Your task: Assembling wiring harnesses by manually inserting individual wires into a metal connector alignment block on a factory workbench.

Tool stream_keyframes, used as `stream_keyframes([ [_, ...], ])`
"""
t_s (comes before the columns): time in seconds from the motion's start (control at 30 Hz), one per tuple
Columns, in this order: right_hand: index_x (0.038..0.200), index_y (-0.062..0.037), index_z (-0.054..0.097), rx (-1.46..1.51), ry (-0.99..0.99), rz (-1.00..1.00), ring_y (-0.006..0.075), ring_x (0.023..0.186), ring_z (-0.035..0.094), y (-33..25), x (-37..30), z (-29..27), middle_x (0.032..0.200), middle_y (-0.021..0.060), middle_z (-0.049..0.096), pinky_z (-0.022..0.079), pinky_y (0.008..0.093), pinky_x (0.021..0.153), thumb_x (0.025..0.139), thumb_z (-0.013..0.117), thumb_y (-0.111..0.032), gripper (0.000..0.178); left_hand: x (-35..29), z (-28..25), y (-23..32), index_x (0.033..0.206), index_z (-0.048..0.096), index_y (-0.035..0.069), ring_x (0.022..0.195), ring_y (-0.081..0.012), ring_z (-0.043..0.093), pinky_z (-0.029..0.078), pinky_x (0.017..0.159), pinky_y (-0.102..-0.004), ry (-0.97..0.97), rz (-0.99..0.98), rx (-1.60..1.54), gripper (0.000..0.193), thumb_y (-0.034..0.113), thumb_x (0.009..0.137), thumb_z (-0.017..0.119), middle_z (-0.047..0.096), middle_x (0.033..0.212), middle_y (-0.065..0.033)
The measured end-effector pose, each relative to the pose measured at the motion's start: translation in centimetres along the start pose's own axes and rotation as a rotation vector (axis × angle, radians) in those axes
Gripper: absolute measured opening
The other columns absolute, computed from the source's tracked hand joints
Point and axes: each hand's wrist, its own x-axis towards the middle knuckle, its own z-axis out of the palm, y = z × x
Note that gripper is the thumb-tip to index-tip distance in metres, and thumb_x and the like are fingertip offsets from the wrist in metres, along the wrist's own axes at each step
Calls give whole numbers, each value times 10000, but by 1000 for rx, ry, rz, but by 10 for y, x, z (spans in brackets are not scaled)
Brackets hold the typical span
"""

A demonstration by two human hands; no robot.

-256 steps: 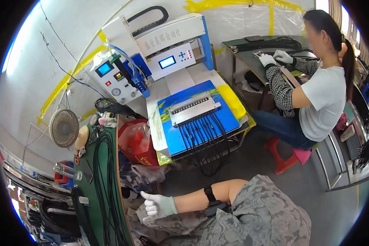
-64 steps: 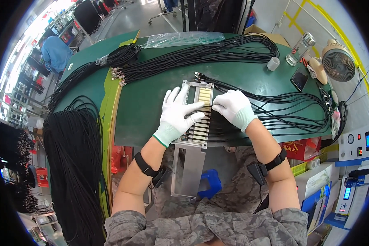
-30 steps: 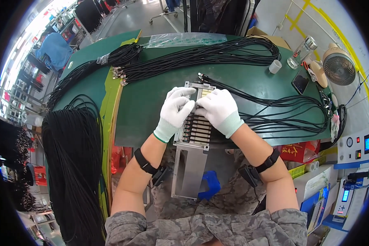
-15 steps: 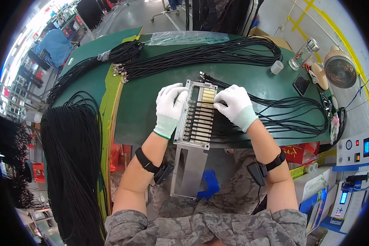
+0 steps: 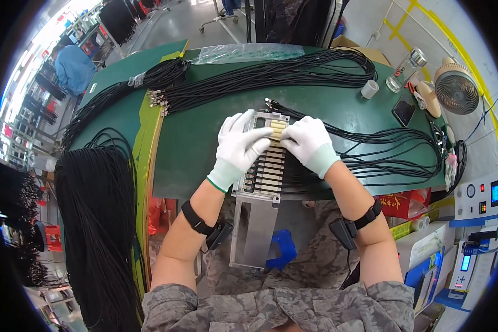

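A metal fixture point(image 5: 257, 195) with a row of pale slots point(image 5: 271, 170) lies at the table's near edge, jutting out over it. Black cables with small connectors point(image 5: 250, 181) sit in its lower slots. My left hand point(image 5: 239, 143), in a white glove, reaches over the fixture's left side. Its index finger and thumb are apart above the upper slots. At the fixture's right edge my gloved right hand point(image 5: 310, 141) is closed in a pinch on a black cable; the fingers mostly hide the pinched part. Loose cable ends point(image 5: 271, 103) lie just beyond the fixture.
Looped black cables point(image 5: 393, 149) spread to the right, and a long bundle point(image 5: 271, 74) lies across the back of the green table point(image 5: 199, 144). A thick cable bundle point(image 5: 94, 221) hangs at left. A phone point(image 5: 404, 110), white cup point(image 5: 369, 89), glass bottle point(image 5: 398, 80) and fan point(image 5: 455, 91) stand at right.
My left hand has moved right from the fixture's left edge onto its upper slots, its index finger now stretched out. My right hand stays pinched at the right edge, shifted slightly left.
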Motion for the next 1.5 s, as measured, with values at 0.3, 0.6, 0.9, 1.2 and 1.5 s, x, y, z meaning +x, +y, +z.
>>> stream_keyframes([
  [0.3, 740, -156, 673, -130, -64, 31, 255, 826, 594, 2, 2, 2, 753, 26, 656, 439, 394, 743, 791, 670, -229, 90, -2, 5, 6, 1086, 735, 184, 1224, -397, 516, 407, 1040, -464, 12, -11, 213, 261, 345, 908, 631, 610, 1257, -200],
  [0.6, 773, -152, 669, -180, -48, 23, 256, 850, 585, -2, 3, 3, 749, 13, 632, 443, 388, 764, 791, 693, -223, 76, -4, 1, -10, 1083, 744, 188, 1210, -403, 525, 374, 1071, -469, 51, -169, -71, 247, 326, 916, 625, 617, 1257, -196],
  [0.9, 793, -150, 685, -259, 313, 136, 268, 851, 603, 29, 13, 1, 776, 18, 651, 473, 415, 775, 792, 707, -258, 110, 4, 2, 9, 1108, 750, 324, 1361, -416, 366, 122, 1173, -574, -299, 26, 272, 267, 423, 881, 650, 505, 1413, -198],
  [1.2, 784, -161, 677, -193, 164, 269, 255, 841, 603, 56, 10, -9, 793, 23, 650, 476, 394, 740, 797, 722, -276, 124, -7, 10, -10, 1057, 760, 231, 1334, -365, 415, 167, 1168, -538, -138, -30, 132, 273, 417, 899, 637, 548, 1366, -183],
  [1.5, 806, -109, 677, 107, 176, 231, 282, 816, 594, 36, 6, -26, 780, 47, 652, 477, 392, 737, 788, 726, -173, 83, -1, 11, -15, 915, 681, 73, 1182, -357, 547, 337, 1073, -465, 180, -172, 84, 213, 267, 936, 597, 661, 1174, -152],
])
